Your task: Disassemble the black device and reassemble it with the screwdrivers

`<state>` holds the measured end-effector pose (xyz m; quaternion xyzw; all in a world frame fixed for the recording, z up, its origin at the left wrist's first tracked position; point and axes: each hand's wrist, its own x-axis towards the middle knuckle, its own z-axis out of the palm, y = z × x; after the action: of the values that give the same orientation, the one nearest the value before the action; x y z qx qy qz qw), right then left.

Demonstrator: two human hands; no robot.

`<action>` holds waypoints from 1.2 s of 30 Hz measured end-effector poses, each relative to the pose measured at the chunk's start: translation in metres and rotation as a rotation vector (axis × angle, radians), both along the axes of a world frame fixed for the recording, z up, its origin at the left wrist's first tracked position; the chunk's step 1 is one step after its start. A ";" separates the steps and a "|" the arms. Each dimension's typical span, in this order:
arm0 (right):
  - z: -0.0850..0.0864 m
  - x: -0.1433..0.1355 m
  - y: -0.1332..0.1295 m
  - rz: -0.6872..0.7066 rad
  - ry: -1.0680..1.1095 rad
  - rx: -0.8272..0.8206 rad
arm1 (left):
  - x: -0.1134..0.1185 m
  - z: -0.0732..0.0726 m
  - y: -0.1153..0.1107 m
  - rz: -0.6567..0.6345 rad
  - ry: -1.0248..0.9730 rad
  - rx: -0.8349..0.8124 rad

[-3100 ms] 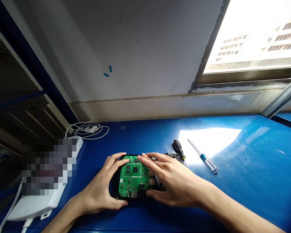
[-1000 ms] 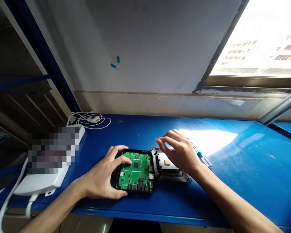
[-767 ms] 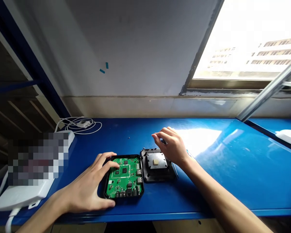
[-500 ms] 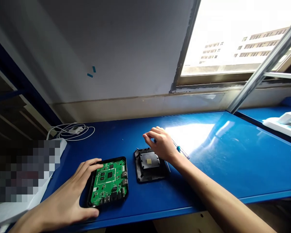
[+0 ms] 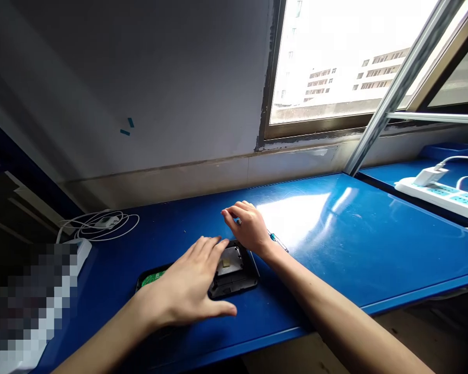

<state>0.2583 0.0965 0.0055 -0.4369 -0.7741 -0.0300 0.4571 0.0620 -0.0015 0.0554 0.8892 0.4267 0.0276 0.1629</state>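
Spread wide, the left hand (image 5: 187, 280) has shifted from the green circuit board (image 5: 151, 279) toward the black cover (image 5: 237, 285) beside it, hiding most of the board; the right hand (image 5: 246, 223) curls beyond the cover, its grip unclear.

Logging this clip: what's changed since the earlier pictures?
The left hand shifted the green circuit board left, released it and moved right, over the black cover. The right hand left the board and curls by the cover's far right corner, grip unclear. The clear-handled screwdriver and white cable bundle stayed put.
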 end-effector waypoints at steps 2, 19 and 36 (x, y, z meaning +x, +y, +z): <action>0.000 0.001 0.001 -0.008 0.020 -0.004 | 0.021 -0.002 0.013 -0.046 0.031 0.005; 0.020 0.004 -0.006 0.079 0.615 -0.190 | 0.007 0.028 0.024 0.075 -0.336 0.061; 0.017 -0.028 -0.066 0.812 0.236 -0.496 | -0.062 0.017 -0.010 0.143 -0.842 0.164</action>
<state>0.2301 0.0309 0.0223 -0.1959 -0.8086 0.3856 0.3989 0.0000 -0.0115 0.0720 0.7785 0.3801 0.4329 0.2491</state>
